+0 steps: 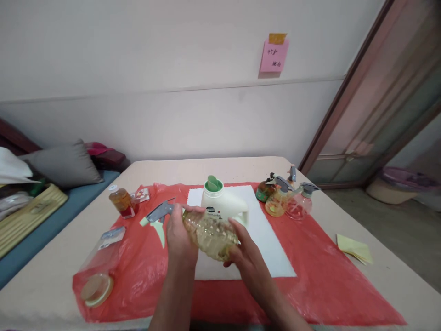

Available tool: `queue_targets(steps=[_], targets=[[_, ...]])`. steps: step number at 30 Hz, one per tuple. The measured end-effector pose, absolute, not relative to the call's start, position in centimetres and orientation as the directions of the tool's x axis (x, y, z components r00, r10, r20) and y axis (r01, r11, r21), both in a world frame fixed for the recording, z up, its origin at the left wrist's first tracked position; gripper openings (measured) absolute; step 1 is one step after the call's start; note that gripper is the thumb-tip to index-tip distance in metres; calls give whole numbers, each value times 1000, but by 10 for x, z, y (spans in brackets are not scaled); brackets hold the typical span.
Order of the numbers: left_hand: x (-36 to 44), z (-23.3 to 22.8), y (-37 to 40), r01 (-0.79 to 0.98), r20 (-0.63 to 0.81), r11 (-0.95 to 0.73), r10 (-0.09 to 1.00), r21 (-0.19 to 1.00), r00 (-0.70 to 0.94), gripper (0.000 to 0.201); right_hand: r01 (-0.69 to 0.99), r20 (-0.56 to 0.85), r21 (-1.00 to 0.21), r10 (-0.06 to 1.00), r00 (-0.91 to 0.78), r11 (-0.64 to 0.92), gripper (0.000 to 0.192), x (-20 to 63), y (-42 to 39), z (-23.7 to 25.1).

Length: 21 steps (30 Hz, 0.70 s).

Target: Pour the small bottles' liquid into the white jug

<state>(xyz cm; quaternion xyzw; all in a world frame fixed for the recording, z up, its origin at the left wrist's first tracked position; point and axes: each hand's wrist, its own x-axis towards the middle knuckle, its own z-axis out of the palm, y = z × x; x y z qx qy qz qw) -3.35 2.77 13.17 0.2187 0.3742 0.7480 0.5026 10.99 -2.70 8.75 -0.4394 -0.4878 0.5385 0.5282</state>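
Observation:
A yellowish clear spray bottle (210, 233) lies tilted on its side in the air, held between both hands. My left hand (182, 236) is wrapped round its neck end, below the grey and pale green trigger head (161, 216), which points left. Around the bottle's base at the right, my right hand (243, 250) has its fingers closed. Just behind the bottle stands a white handled jug (223, 201) with a green funnel or scoop (213, 184) in its mouth. The jug rests on a white sheet (272, 250), and the bottle hides part of its lower front.
Several spray bottles (275, 202) stand at the right on the red plastic sheet (320, 266). At the left are a capped bottle of amber liquid (121, 201), a clear lidded jar lying down (99, 264) and a small packet (140, 195). Yellow papers (354, 247) lie near the table's right edge.

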Motion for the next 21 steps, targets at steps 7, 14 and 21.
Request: queue_targets(steps=[7,14,21], targets=[[-50,140,28,-688,-93,-133,955,713,-282,32,-250,-15,-966,979,-202,-67,66,100,-35,87],[-54,139,31,-618,-52,-212,924,757,-379,32,-471,37,-881,986,-164,-45,90,86,-33,78],[-52,143,27,-626,-84,-129,951,769,-298,36,-234,124,-967,990,-68,105,82,91,-35,81]])
